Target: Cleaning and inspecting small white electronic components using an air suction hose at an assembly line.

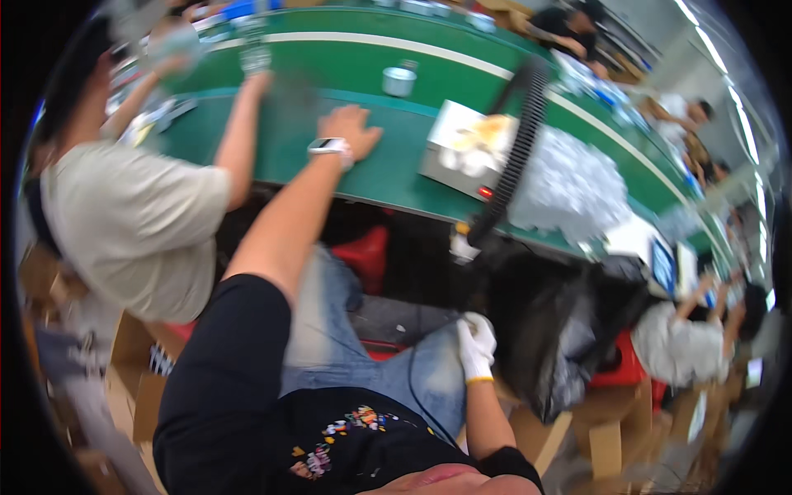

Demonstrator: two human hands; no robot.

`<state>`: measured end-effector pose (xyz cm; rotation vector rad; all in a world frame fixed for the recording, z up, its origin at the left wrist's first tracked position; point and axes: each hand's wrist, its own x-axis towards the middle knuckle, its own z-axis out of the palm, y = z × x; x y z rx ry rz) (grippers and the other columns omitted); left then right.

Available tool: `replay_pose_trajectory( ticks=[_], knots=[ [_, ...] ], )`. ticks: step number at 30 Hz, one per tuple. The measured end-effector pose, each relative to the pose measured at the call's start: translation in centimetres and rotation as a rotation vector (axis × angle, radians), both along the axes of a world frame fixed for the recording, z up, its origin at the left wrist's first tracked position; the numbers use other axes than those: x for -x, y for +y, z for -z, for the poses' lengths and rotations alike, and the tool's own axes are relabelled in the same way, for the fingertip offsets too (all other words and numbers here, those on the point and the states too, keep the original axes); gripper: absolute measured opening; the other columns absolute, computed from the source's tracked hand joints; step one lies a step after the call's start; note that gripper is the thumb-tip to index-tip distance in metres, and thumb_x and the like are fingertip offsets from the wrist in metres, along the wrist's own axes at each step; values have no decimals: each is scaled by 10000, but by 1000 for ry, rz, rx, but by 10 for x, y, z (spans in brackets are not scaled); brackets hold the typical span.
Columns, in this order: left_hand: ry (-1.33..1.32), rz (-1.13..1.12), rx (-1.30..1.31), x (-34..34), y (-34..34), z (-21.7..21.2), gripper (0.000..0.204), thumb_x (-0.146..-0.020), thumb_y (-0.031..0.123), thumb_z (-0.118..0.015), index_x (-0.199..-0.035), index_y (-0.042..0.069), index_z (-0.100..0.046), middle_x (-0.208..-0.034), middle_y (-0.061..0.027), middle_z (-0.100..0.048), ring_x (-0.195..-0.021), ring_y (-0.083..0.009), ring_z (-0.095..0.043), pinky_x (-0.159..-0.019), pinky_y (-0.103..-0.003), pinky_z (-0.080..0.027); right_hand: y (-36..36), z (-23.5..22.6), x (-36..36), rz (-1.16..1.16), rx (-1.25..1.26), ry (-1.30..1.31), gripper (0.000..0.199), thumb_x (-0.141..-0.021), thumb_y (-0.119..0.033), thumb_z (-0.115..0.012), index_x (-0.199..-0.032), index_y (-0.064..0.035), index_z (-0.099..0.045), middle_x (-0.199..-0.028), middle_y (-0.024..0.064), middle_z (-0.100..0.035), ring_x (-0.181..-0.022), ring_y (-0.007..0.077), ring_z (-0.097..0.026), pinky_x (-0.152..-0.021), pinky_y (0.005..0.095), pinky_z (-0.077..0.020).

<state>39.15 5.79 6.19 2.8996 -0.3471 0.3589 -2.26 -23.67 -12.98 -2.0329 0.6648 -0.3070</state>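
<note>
Nearest, the right hand [476, 346], in a white glove, rests on the jeans-clad thigh, well short of the counter [388, 165]; its fingers curl loosely inward and grip nothing. Farther out, the left hand [351, 128], bare with a white wristwatch [330, 148], lies palm-down and flat on the green counter, fingers spread, nothing in its grip. To the right of that hand on the counter sits a flat grey metal box [462, 153] with pale pieces on top. Beyond the hand stands a small white cup [399, 81]. A black ribbed hose [516, 148] crosses above the box.
</note>
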Motion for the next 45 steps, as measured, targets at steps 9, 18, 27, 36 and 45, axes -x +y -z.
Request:
replay_pose_trajectory(
  ticks=[9,18,27,36,45],
  knots=[
    [-106,-71,-9,9,14,42,632,-982,526,-520,-1453,106,-558,-1574,-153,-459,-1460,-368,-400,-1200,-576,-287,-79,-159,-101,255,804,-681,312,-771,-43,-818,-1064,-66,-715,-1232,171,-632,-1155,370,-596,-1003,421,-498],
    [-139,399,745,232,4,71,414,-832,130,-721,-1232,56,-643,-1388,-169,-574,-1341,-392,-492,-1144,-501,-380,-139,-238,-142,372,1154,-139,350,-743,-274,-864,-1022,-109,-732,-1365,181,-586,-1247,397,-541,-1067,490,-446],
    [619,522,985,269,-22,109,245,-938,151,-696,-1141,14,-701,-1042,-94,-727,-911,-159,-690,-824,-315,-552,-129,-212,-121,261,1038,-444,300,-802,-217,-837,-1057,-102,-729,-1210,123,-676,-1165,324,-601,-1003,427,-489],
    [764,660,779,257,-38,119,257,-960,176,-674,-1154,11,-704,-906,-82,-746,-799,-142,-696,-757,-303,-559,-173,-193,-147,189,313,-449,339,-908,-182,-792,-1176,-6,-680,-951,20,-701,-856,112,-654,-845,274,-531],
    [762,700,713,254,-38,120,258,-954,182,-676,-1147,12,-702,-917,-106,-747,-802,-167,-710,-756,-313,-563,-191,-175,-140,104,70,-639,143,-961,-72,-723,-1073,4,-679,-1007,11,-693,-886,84,-620,-830,248,-504]
  ],
)
